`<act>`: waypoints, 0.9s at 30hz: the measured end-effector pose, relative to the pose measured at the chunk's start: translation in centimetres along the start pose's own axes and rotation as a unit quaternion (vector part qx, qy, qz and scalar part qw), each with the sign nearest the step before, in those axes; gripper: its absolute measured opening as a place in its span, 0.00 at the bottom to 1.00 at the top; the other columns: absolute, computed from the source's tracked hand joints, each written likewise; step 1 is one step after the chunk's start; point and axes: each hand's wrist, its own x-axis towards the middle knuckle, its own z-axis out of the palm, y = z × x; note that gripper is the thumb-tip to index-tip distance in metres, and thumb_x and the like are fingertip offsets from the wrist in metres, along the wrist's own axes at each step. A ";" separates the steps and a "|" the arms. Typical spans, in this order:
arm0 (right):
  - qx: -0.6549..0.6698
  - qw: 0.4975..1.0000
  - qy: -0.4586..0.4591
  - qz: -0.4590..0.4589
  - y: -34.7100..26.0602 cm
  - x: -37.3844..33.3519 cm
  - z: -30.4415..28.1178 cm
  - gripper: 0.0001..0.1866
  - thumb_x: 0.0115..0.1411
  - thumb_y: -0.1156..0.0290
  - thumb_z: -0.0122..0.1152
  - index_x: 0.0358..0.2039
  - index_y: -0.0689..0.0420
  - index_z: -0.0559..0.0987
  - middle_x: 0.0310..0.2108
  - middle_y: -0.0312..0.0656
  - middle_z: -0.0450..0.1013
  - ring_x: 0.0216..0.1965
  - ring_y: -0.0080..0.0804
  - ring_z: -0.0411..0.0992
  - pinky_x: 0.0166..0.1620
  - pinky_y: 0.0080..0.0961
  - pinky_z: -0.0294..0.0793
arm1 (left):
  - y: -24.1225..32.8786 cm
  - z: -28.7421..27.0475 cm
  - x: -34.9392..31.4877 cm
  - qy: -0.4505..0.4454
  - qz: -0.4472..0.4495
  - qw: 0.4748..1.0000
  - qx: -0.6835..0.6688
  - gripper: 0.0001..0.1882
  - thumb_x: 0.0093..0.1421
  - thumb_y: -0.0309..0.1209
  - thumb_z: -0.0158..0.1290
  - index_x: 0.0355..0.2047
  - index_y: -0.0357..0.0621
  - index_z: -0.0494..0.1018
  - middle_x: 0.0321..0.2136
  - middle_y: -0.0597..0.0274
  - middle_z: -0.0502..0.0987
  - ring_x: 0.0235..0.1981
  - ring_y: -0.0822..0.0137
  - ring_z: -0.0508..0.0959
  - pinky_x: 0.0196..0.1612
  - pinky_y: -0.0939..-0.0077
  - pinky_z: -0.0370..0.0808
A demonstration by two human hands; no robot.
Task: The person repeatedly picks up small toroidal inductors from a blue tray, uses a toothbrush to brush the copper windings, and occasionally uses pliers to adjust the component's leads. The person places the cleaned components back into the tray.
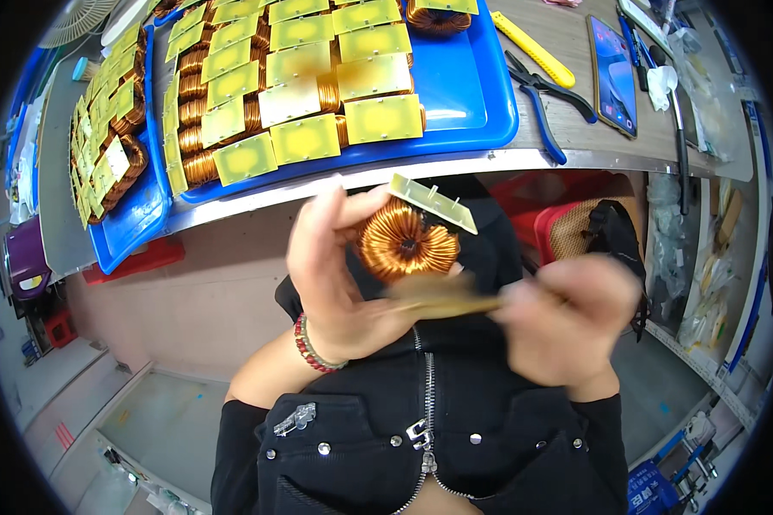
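My left hand is closed round a toroidal copper coil, held up in front of my chest. A small pale green board with metal pins sits tilted on the coil's upper side. Just below the coil runs a yellowish-brown strip, smeared by motion, so its kind cannot be made out. My right hand, blurred too, has its fingers closed at the strip's right end.
A blue tray on the bench carries rows of copper coils with yellow boards. Left of it, a second blue tray holds more. To the right lie pliers, a yellow utility knife and a phone.
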 end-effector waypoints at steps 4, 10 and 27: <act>-0.150 0.988 0.032 -0.004 0.8 0.4 0.5 0.14 0.39 0.83 0.68 0.30 0.61 0.79 0.35 0.45 0.68 0.27 0.29 0.69 0.24 0.17 0.66 | -0.6 -0.1 -0.7 0.061 0.028 0.994 0.082 0.51 0.35 0.30 0.70 0.56 0.32 0.52 0.40 0.54 0.72 0.33 0.61 0.71 0.34 0.72 0.69; -0.052 0.995 -0.060 -0.055 -0.4 0.2 0.5 0.11 0.36 0.82 0.67 0.26 0.62 0.79 0.27 0.40 0.71 0.16 0.23 0.64 0.16 0.16 0.60 | -0.7 0.3 -0.9 0.088 0.066 0.986 0.122 0.50 0.34 0.30 0.70 0.55 0.29 0.53 0.35 0.55 0.73 0.28 0.63 0.72 0.30 0.75 0.69; -0.073 0.993 0.028 0.083 2.0 -1.1 0.5 0.11 0.44 0.81 0.66 0.31 0.61 0.78 0.37 0.46 0.68 0.14 0.18 0.59 0.17 0.17 0.60 | 0.6 0.6 -0.6 0.010 -0.301 0.886 -0.353 0.56 0.38 0.18 0.66 0.61 0.34 0.40 0.35 0.59 0.70 0.40 0.67 0.75 0.45 0.76 0.73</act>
